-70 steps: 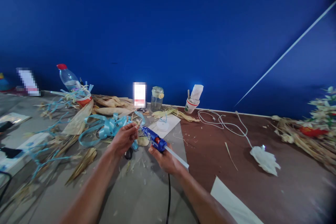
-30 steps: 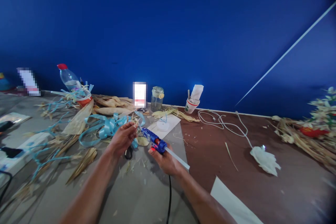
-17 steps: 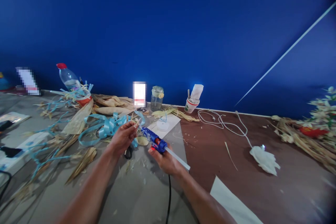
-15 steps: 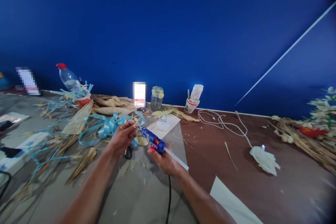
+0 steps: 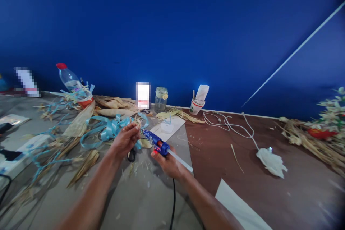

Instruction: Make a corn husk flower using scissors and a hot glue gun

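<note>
One glue gun (image 5: 155,142) in the right fingers (image 5: 157,157) faces the left fingers (image 5: 133,131).

Dim light, blurry right edge (white glare from the central pixelated panel (image 5: 142,93)).

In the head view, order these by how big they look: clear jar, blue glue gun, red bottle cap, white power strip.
1. White power strip, cut off at left
2. Blue glue gun, partly hidden
3. Clear jar
4. Red bottle cap

Left hand (image 5: 127,137) in a tight pinch, right hand (image 5: 168,163) curled round.
</note>
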`<state>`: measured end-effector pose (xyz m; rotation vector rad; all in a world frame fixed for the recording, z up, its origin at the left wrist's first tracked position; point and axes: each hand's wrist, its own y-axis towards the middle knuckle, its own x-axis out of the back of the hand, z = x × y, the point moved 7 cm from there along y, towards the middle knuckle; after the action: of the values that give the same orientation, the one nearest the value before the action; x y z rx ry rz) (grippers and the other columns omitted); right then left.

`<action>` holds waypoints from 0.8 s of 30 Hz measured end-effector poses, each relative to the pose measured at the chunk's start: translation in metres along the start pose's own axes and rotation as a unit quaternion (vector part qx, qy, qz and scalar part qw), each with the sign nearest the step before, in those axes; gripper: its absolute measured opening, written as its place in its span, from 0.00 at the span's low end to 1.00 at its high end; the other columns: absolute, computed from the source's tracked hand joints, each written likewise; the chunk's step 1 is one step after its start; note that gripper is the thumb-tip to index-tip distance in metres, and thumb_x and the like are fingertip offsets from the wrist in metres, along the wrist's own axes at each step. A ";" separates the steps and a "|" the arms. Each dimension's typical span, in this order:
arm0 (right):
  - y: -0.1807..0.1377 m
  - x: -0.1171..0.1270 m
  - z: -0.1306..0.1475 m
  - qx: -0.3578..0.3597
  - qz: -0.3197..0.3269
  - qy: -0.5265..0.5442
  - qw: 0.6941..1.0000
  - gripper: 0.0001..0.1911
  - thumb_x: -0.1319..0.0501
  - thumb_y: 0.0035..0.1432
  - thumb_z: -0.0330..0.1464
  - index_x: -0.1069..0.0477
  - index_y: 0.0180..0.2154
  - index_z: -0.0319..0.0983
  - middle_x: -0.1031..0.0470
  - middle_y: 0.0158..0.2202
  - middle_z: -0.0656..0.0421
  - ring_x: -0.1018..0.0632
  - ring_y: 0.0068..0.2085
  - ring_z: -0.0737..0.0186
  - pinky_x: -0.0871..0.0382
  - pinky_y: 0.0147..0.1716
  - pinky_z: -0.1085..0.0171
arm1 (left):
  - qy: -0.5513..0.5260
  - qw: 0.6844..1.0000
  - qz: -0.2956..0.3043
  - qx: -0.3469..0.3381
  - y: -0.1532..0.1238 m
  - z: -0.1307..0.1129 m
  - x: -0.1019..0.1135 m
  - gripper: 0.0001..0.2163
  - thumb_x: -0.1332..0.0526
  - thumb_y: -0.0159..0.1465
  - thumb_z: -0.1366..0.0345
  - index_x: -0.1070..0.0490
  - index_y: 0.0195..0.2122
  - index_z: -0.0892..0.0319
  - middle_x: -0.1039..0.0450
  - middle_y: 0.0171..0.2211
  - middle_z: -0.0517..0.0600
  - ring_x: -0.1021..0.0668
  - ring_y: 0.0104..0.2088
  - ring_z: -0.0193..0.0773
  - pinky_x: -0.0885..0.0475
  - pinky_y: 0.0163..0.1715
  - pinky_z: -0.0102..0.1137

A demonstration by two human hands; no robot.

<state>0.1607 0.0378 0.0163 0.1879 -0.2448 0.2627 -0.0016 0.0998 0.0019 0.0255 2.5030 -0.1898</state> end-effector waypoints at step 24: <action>-0.001 0.003 -0.001 0.001 -0.016 0.029 0.999 0.14 0.41 0.54 0.42 0.34 0.28 0.38 0.37 0.22 0.64 0.38 0.25 0.68 0.42 0.24 0.68 | -0.002 1.000 0.023 -0.009 0.002 0.000 -0.001 0.11 0.27 0.46 0.69 0.30 0.24 0.62 0.39 0.16 0.39 0.38 0.16 0.23 0.37 0.19 0.21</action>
<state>0.1640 0.0378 0.0161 0.1859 -0.1831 0.2357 -0.0005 0.1018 0.0021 0.0762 2.4968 -0.1491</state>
